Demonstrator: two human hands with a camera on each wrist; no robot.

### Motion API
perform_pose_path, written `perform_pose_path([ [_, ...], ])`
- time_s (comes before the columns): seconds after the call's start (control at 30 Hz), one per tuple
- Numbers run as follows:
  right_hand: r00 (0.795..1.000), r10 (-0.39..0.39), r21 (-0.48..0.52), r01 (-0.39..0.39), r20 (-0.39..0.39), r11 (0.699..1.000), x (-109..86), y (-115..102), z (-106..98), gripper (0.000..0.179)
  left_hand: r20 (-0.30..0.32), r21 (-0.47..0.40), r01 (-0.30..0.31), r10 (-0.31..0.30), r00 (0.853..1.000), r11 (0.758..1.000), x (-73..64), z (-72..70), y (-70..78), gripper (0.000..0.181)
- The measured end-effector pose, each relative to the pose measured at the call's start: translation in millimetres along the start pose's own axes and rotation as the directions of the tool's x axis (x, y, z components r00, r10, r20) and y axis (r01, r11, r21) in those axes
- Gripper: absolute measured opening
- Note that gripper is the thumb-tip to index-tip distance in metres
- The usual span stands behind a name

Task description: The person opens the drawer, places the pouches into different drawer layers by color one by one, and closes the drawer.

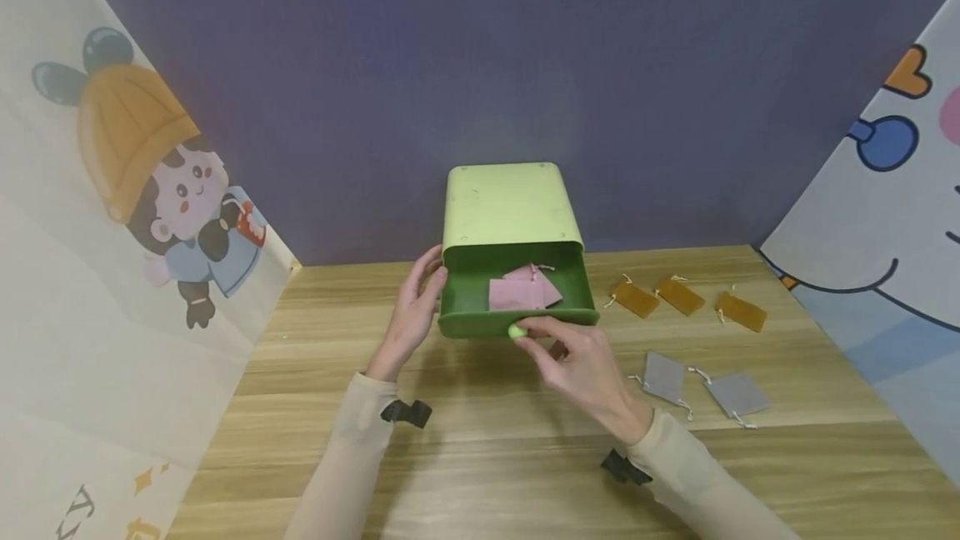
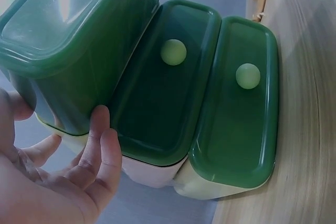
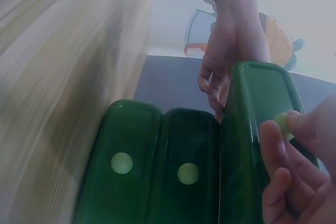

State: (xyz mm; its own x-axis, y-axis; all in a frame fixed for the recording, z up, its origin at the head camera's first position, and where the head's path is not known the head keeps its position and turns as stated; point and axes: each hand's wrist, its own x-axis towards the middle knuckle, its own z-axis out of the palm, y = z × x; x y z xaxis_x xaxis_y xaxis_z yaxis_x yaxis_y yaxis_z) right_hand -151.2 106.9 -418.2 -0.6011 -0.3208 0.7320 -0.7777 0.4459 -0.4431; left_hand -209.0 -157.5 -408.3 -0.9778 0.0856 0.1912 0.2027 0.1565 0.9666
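A pale green cabinet (image 1: 510,202) has its top green drawer (image 1: 465,294) pulled out. Pink drawstring pouches (image 1: 516,295) lie overlapping inside that drawer. My right hand (image 1: 581,361) pinches the drawer's round light green knob (image 1: 516,331) between thumb and fingers. At the cabinet's left side, my left hand (image 1: 411,315) has its fingertips against the edge by the open drawer. In the left wrist view, the middle drawer (image 2: 152,114) and the bottom drawer (image 2: 236,135) are closed, each with a round knob.
Three orange-brown pouches (image 1: 634,299) lie on the wooden table (image 1: 315,440) to the right of the cabinet. Nearer to me are two grey pouches (image 1: 663,377) with white drawstrings. A dark blue panel (image 1: 360,107) stands behind, with printed walls at both sides.
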Motion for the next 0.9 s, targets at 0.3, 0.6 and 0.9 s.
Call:
perform_pose_path([
  [0.3, 0.999, 0.033, -0.040, -0.034, -0.009, 0.999, -0.2, -4.6, 0.2, 0.020, -0.020, 0.011, 0.003, -0.003, 1.000, 1.000, -0.6, 1.2, 1.0, 0.055],
  [0.6, 0.997, 0.072, -0.047, -0.072, -0.015, 0.996, 0.7, -4.5, 1.9, 0.020, -0.014, 0.014, 0.012, -0.012, 1.000, 1.000, -1.6, 1.3, 1.6, 0.057],
  [0.9, 0.998, 0.058, -0.028, -0.059, -0.031, 0.998, 0.3, -2.9, 3.1, 0.021, -0.018, -0.001, 0.012, -0.012, 1.000, 1.000, -2.0, 2.1, 1.4, 0.056],
])
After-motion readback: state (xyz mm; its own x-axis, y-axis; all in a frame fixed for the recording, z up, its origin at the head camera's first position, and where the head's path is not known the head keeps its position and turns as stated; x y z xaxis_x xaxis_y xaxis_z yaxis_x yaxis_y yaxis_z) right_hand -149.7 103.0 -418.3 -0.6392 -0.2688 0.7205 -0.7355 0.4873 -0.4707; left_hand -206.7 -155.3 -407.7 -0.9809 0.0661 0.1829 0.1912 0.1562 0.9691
